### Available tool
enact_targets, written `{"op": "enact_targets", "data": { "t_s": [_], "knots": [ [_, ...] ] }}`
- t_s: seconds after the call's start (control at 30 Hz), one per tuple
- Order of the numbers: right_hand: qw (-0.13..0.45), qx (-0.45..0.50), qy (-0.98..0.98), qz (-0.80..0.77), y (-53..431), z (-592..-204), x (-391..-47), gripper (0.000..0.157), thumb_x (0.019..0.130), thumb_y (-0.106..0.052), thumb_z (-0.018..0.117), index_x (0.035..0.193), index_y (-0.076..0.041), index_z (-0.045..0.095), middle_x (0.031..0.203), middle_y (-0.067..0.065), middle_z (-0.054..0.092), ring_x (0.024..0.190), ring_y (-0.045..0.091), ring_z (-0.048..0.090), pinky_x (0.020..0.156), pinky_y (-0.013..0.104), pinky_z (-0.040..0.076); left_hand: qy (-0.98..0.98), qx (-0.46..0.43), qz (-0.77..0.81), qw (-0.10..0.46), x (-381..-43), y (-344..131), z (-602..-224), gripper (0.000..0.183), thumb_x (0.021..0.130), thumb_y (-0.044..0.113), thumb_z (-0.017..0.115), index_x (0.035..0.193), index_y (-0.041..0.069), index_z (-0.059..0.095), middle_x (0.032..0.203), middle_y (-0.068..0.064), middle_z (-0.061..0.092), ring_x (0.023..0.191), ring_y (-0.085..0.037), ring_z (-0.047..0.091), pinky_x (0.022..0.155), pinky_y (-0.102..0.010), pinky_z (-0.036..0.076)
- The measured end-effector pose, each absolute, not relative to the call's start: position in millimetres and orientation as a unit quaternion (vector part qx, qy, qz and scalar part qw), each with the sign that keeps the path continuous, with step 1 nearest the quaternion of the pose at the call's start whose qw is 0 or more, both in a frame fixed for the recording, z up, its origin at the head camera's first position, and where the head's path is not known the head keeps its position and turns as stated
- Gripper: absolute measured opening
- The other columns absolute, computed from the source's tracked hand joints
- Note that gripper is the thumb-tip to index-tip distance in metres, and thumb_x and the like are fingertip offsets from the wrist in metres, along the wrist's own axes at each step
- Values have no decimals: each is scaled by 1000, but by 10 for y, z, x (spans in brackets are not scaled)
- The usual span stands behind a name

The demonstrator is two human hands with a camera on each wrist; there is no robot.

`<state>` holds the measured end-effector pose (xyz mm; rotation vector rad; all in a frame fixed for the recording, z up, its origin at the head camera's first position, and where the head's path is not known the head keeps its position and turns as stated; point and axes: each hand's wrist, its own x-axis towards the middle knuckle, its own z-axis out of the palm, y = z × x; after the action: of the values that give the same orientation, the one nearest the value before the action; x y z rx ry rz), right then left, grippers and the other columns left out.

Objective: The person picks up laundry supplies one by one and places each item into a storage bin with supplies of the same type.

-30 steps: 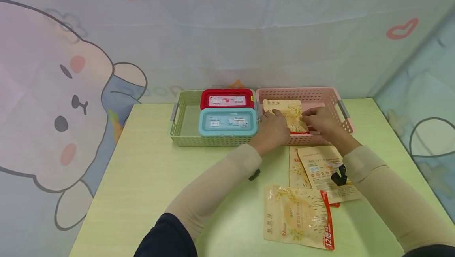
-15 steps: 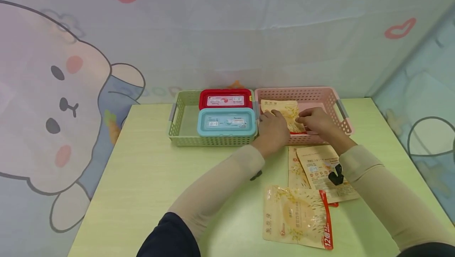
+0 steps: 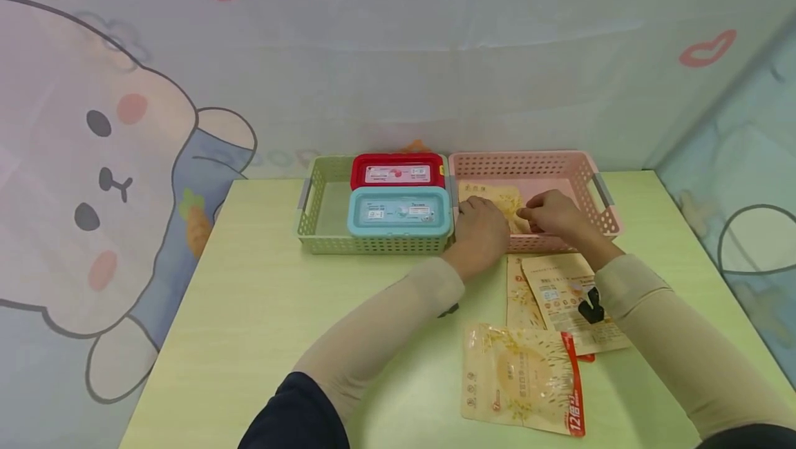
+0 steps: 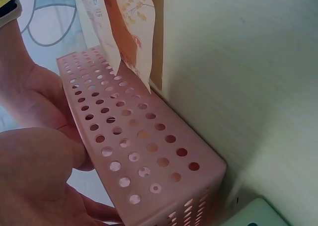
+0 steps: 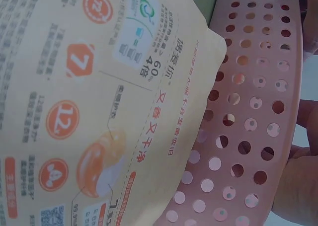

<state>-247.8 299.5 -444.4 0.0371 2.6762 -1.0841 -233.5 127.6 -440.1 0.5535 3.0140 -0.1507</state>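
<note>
A beige laundry pod pouch (image 3: pixel 505 195) lies low in the left part of the pink perforated basket (image 3: pixel 516 159). My left hand (image 3: pixel 480 233) reaches over the basket's front wall and grips the pouch near its left side. From the right, my right hand (image 3: pixel 555 217) pinches the pouch's right edge between thumb and fingers. In the left wrist view, the left fingers (image 4: pixel 99 208) disappear behind the basket wall. The right hand (image 5: pixel 293 191) shows only at the edge of the right wrist view, beyond the perforated wall. The pouch's lower part is hidden behind that wall and the left hand.
A green basket (image 3: pixel 323 242) stands at the left, touching the pink one, with a red-lidded box (image 3: pixel 398 159) and a blue-lidded box (image 3: pixel 398 228) inside. Before the pink basket, overlapping pouches (image 3: pixel 566 297) lie on the table, with another pouch (image 3: pixel 522 380) nearer me.
The pouch between my hands has sunk lower into the pink basket, and its red bottom strip no longer shows. Both hands stay at nearly the same place; the left shifts slightly.
</note>
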Motion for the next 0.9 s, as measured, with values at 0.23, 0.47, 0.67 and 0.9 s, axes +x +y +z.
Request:
{"op": "enact_targets", "data": {
  "t_s": [0.23, 0.47, 0.67, 0.9],
  "knots": [
    [115, 3, 931, -347, 2987, -4446, -2444, 46, 109, -25, 59, 130, 16, 62, 93, 21, 72, 84, 31, 67, 81, 42, 53, 983, 177, -25, 36, -2322, 1260, -4421, 50, 114, 40, 41, 133, -1, 63, 119, -12, 60, 104, -20, 55, 86, -28, 54],
    [111, 2, 932, -344, 2968, -4415, -2426, 53, 108, -25, 60, 138, 19, 55, 105, 28, 73, 93, 38, 71, 91, 53, 56, 982, 187, -31, 24, -2306, 1225, -4428, 55, 115, 44, 37, 130, 0, 65, 120, -13, 62, 106, -21, 56, 91, -30, 53],
    [107, -1, 935, -337, 2968, -4411, -2426, 57, 109, -27, 59, 141, 20, 51, 110, 30, 71, 94, 38, 69, 90, 52, 55, 982, 184, -35, 22, -2298, 1224, -4437, 59, 115, 46, 35, 135, -2, 63, 126, -15, 63, 112, -23, 58, 97, -31, 53],
    [97, 2, 932, -351, 2970, -4434, -2419, 55, 109, -28, 59, 138, 19, 52, 116, 32, 68, 99, 41, 70, 84, 45, 57, 982, 182, -34, 16, -2286, 1224, -4446, 60, 115, 44, 33, 140, -4, 61, 132, -18, 62, 118, -25, 58, 102, -31, 51]
  ]
}}
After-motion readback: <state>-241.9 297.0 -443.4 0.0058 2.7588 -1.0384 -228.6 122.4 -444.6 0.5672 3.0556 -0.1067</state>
